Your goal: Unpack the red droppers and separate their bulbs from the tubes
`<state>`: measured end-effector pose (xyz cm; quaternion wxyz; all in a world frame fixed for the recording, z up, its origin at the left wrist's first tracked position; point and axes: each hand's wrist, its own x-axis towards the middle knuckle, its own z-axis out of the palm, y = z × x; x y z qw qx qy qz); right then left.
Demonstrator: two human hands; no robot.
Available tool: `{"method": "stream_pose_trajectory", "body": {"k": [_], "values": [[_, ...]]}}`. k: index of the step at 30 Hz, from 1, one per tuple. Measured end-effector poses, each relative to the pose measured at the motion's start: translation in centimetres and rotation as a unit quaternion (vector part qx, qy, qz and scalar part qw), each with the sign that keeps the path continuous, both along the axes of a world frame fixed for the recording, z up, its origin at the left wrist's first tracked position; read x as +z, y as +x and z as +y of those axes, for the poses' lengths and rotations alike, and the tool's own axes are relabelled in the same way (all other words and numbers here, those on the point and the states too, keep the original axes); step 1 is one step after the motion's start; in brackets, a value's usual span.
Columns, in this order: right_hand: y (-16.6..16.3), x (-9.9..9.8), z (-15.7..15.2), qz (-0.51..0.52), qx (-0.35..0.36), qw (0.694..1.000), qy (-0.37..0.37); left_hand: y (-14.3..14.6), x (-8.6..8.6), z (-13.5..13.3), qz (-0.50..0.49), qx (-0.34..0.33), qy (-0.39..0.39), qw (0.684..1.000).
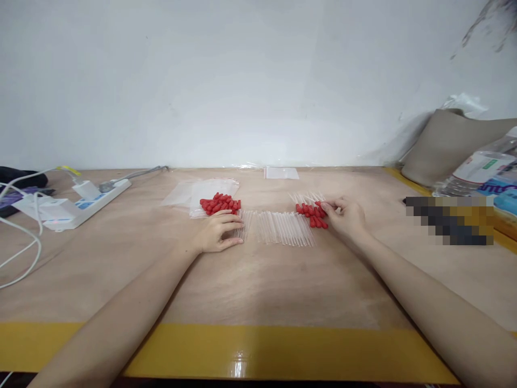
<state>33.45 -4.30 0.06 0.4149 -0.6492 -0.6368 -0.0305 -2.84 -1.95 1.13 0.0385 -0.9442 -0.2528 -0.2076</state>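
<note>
A row of thin clear tubes [283, 228] lies side by side on the table. My left hand [220, 233] rests at the left end of the row, its thumb and fingers apart around the nearest tubes. Just beyond it is a heap of loose red rubber bulbs [218, 203], partly on a clear plastic bag [196, 189]. On the right, several droppers with red bulbs [311, 210] lie together, their clear tubes pointing away from me. My right hand [343, 216] pinches the red bulb of a dropper [319, 205] at the right side of this group.
A white power strip [86, 207] with plugs and cables is on the left. A small white packet [281, 173] lies near the wall. At right are a plastic bottle [472, 170], a grey-brown rolled sheet [452, 143] and a pixelated dark object [448, 221]. Yellow tape [283, 350] lines the front edge.
</note>
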Motion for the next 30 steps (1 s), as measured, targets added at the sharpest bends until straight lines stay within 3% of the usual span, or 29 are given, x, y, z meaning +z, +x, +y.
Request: {"method": "stream_pose_trajectory", "body": {"k": [5,10,17,20,26,30], "values": [[-2.8,1.0,-1.8,0.051,0.058,0.995,0.067,0.6,0.4,-0.6,-0.020,0.018,0.025,0.999],[-6.1,0.6,-3.1,0.043,0.198,0.975,0.092,2.6,0.9,-2.0,-0.135,0.069,0.105,0.983],[-9.1,0.1,-4.2,0.098,0.284,0.954,0.021,6.0,-0.3,-2.8,-0.092,0.038,0.170,0.980],[-8.9,0.4,-4.1,0.103,0.290,0.951,-0.020,6.6,-0.6,-2.7,-0.079,0.031,0.203,0.975],[-9.5,1.1,-4.6,-0.083,0.256,0.963,-0.005,7.4,-0.4,-3.3,-0.052,0.021,0.292,0.955],[-10.1,1.8,-5.1,-0.156,0.232,0.959,-0.051,7.7,-0.4,-3.6,-0.015,0.027,0.301,0.953]]}}
